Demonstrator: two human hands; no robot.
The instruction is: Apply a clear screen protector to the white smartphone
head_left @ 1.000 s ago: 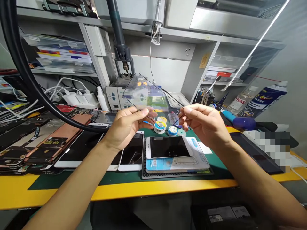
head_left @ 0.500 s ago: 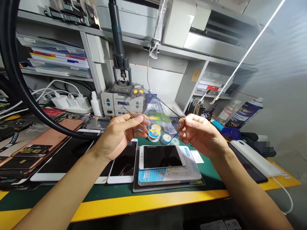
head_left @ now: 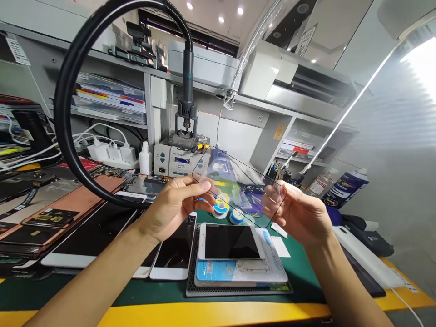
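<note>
Two bare hands: the person's left hand and right hand, raised over the bench, with forearms reaching in from the bottom corners.
One glass panel: a thin, clear sheet with rounded corners and a narrow black border, tilted in the air between the hands, above the spools.
Left fingers: curled close together, clamped with the thumb on the panel's left edge.
Right fingers: slightly apart, seen through the glass, clamped on the panel's right end (from here the thumb is hard to make out).
Phones: at least three, white-framed with glossy black screens; one phone lies on a blue-and-white card, just below the hands.
Mat: one black perforated mat under that card.
Spools: two small round solder spools, side by side on the green bench mat.
Panels: several flat copper-coloured sheets, overlapping at the left.
Station: one pale grey unit with a small display, below a black nozzle on a thick rubber hose that bends in a wide loop.
Containers: one white plastic bottle and one blue-and-white spray can.
</note>
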